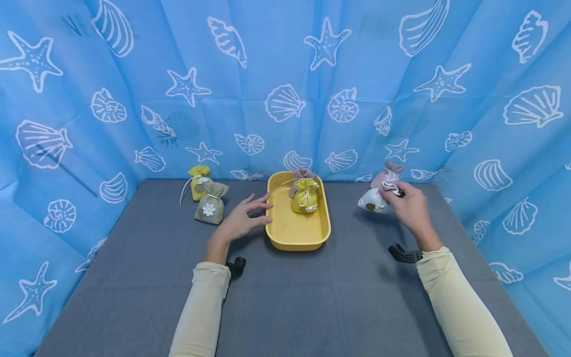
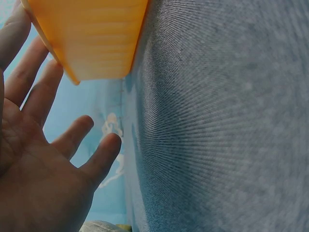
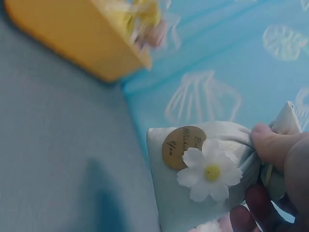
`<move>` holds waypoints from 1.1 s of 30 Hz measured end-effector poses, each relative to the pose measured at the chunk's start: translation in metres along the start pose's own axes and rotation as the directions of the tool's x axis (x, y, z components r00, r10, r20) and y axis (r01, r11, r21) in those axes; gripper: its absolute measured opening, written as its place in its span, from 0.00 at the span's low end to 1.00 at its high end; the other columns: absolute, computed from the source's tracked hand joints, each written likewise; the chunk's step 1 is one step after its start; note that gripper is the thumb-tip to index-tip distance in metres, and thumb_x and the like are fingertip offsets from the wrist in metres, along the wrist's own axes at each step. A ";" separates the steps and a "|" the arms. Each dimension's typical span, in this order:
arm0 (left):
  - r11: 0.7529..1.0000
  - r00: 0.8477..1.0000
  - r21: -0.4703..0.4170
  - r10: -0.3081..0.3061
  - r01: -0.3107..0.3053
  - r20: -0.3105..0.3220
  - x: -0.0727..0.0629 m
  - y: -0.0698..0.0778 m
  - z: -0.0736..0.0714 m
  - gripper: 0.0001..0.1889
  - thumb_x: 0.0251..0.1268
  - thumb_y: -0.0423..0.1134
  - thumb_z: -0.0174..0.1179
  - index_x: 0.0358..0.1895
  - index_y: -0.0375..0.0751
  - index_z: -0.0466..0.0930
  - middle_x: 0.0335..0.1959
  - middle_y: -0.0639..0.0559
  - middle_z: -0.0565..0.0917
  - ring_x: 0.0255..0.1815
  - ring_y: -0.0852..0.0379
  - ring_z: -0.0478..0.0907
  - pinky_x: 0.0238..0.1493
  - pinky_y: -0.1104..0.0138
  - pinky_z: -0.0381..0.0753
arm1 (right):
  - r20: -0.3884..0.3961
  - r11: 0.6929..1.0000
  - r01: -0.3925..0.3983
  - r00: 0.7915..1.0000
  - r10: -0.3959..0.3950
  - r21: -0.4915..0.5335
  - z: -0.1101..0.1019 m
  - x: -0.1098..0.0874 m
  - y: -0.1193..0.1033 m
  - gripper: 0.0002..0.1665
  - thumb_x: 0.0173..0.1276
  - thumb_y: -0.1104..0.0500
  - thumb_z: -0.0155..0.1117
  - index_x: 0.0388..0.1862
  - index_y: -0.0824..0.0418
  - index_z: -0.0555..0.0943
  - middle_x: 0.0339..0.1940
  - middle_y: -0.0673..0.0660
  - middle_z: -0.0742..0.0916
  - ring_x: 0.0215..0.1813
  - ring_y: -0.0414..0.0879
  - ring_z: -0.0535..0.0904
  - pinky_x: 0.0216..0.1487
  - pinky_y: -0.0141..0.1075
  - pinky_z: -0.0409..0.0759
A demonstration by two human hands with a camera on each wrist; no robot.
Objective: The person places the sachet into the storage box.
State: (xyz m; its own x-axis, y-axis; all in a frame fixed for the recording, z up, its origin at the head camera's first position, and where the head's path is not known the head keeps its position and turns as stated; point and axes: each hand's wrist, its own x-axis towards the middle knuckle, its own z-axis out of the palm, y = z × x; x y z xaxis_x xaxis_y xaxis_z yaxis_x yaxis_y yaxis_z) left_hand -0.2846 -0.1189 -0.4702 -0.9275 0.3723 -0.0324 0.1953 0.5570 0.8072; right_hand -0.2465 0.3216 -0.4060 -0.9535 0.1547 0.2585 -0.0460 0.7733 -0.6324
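My right hand pinches the gathered neck of a white sachet bag, which hangs above the table on the right. A white flower and a round brown label show on this bag in the right wrist view. Behind it is a pink sachet, partly covered. My left hand has its fingers spread, with fingertips at the left rim of a yellow plastic tub. Inside the tub sit a yellow-green sachet and, behind it, a pink sachet.
On the left of the table stand a grey-beige sachet with a white flower and a yellow-green sachet just behind it. A blue curtain with shell and starfish prints surrounds the back and sides.
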 end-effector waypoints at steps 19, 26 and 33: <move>1.000 1.000 -0.013 -0.005 0.005 0.003 -0.001 0.001 0.000 0.23 0.66 0.55 0.68 0.64 0.65 0.81 0.81 0.65 0.62 0.88 0.44 0.39 0.80 0.31 0.41 | 0.075 0.970 0.080 0.992 -0.099 0.228 -0.002 0.001 -0.090 0.24 0.72 0.46 0.67 0.57 0.62 0.85 0.47 0.64 0.89 0.37 0.33 0.80 0.34 0.23 0.77; 1.000 1.000 -0.007 -0.008 0.008 0.010 -0.001 0.000 -0.002 0.23 0.66 0.54 0.68 0.64 0.64 0.81 0.81 0.65 0.61 0.88 0.44 0.38 0.79 0.30 0.41 | 0.112 0.953 0.154 0.976 -0.188 0.262 0.017 0.002 -0.115 0.19 0.72 0.50 0.69 0.54 0.61 0.86 0.45 0.62 0.90 0.39 0.40 0.83 0.34 0.25 0.79; 1.000 1.000 0.002 0.005 -0.005 0.001 -0.001 0.000 0.000 0.24 0.66 0.55 0.68 0.65 0.63 0.81 0.82 0.63 0.62 0.87 0.42 0.39 0.78 0.29 0.42 | 0.178 0.944 0.170 0.957 -0.227 0.284 0.038 0.000 -0.126 0.16 0.71 0.49 0.69 0.48 0.59 0.87 0.41 0.58 0.91 0.39 0.49 0.85 0.33 0.29 0.79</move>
State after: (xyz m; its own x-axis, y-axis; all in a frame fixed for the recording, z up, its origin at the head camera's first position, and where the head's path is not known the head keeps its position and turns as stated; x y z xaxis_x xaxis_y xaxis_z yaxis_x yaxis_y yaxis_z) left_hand -0.2835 -0.1189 -0.4699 -0.9261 0.3760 -0.0291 0.2008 0.5569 0.8059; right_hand -0.2523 0.2013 -0.3542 -0.9557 -0.1370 0.2606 -0.2906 0.5812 -0.7601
